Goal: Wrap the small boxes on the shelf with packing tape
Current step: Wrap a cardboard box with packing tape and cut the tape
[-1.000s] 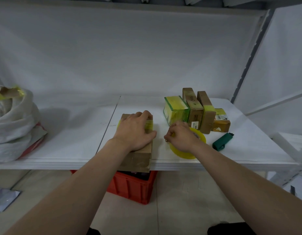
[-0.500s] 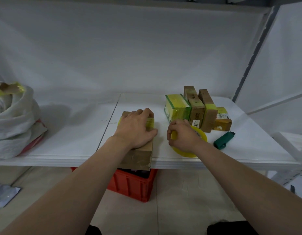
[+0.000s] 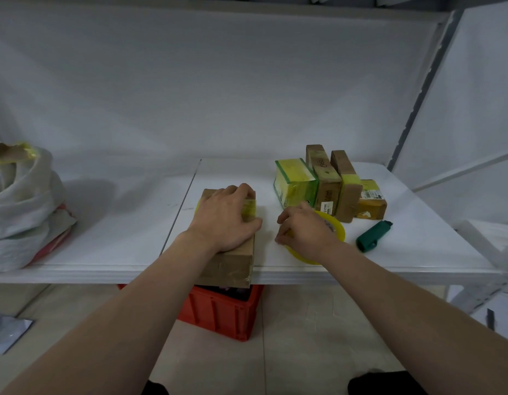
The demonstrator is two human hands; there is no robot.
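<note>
At the centre of the frame, on the front lip of the white shelf (image 3: 118,223), the cardboard box (image 3: 228,269) is pinned under the left hand (image 3: 225,218), fingers curled over its far, yellow-taped end, while the tape roll (image 3: 340,230) just to its right is gripped by the curled right hand (image 3: 306,232). The box's near end is seen jutting past the shelf edge above the red crate (image 3: 221,312), so it could be dragged askew or tipped off by a hard tug on the roll. Whether a strand is stretched between roll and box cannot be told; left slack, it could be folded onto itself.
</note>
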